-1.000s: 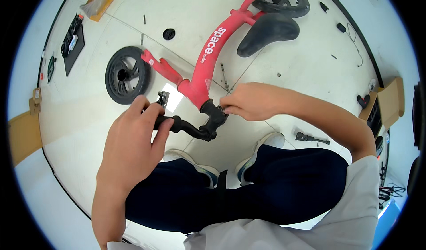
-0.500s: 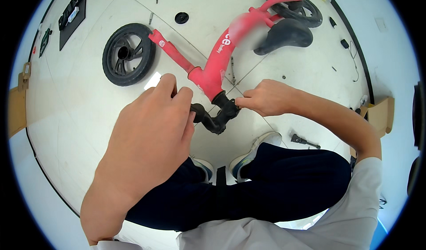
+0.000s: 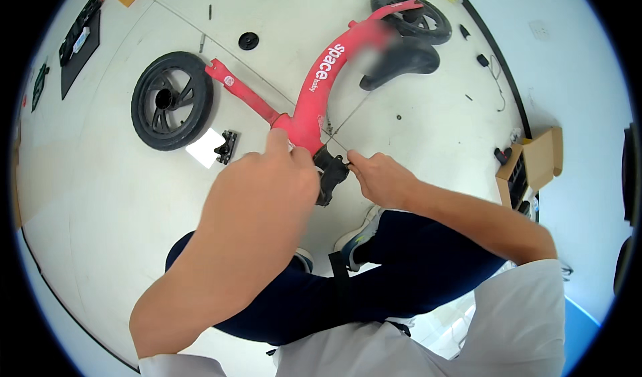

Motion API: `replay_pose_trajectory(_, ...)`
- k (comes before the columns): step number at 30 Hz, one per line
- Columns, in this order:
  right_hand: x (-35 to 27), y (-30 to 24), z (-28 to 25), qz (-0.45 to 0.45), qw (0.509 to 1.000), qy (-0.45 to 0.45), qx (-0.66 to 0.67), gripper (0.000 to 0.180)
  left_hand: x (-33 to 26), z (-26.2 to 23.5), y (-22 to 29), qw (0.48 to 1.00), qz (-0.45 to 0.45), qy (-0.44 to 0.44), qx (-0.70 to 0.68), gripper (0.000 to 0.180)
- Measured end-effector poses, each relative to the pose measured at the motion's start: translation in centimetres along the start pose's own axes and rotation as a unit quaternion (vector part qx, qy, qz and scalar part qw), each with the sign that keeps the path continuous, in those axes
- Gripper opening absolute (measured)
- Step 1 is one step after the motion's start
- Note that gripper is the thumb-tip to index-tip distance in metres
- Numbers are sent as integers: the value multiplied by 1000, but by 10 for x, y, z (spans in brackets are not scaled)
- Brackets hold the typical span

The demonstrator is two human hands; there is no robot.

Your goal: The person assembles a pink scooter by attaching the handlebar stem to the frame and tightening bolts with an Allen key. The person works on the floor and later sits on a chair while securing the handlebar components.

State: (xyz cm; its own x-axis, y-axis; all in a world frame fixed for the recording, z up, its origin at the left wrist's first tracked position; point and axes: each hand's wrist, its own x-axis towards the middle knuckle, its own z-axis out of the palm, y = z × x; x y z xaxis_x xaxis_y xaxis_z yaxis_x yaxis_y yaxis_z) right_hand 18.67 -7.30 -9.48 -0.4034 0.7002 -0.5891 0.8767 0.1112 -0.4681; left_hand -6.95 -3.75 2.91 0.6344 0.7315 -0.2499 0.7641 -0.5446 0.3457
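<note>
A red balance-bike frame lies on the floor before me, its red fork stretching to the upper left. At its near end is a black stem. My left hand is closed beside the stem and covers its left side. A pale sliver shows by its fingers; what they grip is hidden. On the other side, my right hand pinches at the stem's right edge, with the thing between its fingertips too small to name. A black saddle is attached farther up the frame.
One black wheel lies left of the fork, another at the frame's far end. A black clamp-like part sits near my left hand. A round black disc lies farther off. To the right stands an open cardboard box.
My left hand has shifted right, closer to the stem and the frame, and covers more of the black part. The clamp-like part by the wheel has come into sight. My right hand stays at the stem.
</note>
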Motion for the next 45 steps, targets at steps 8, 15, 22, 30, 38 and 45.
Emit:
replay_pose_trajectory(8,20,-45,74,384,700,275,536,33,18,27,-8,995,52,68,-42,17)
replay_pose_trajectory(15,-17,-15,-36,18,997,59,-51,20,8,15,-18,994,99,33,-45,21)
replay_pose_trajectory(22,33,27,-47,-280,934,-155,-158,19,2,6,-23,992,93,-10,-82,17)
replay_pose_trajectory(30,46,22,-64,-243,924,-229,-188,21,-5,1,-16,994,73,4,-76,24)
replay_pose_trajectory(38,46,28,-60,-283,922,-208,-164,24,-9,-5,-10,996,53,-15,-63,22)
replay_pose_trajectory(45,59,17,-69,-356,846,-249,-308,12,-13,-9,-6,998,52,-18,-28,19)
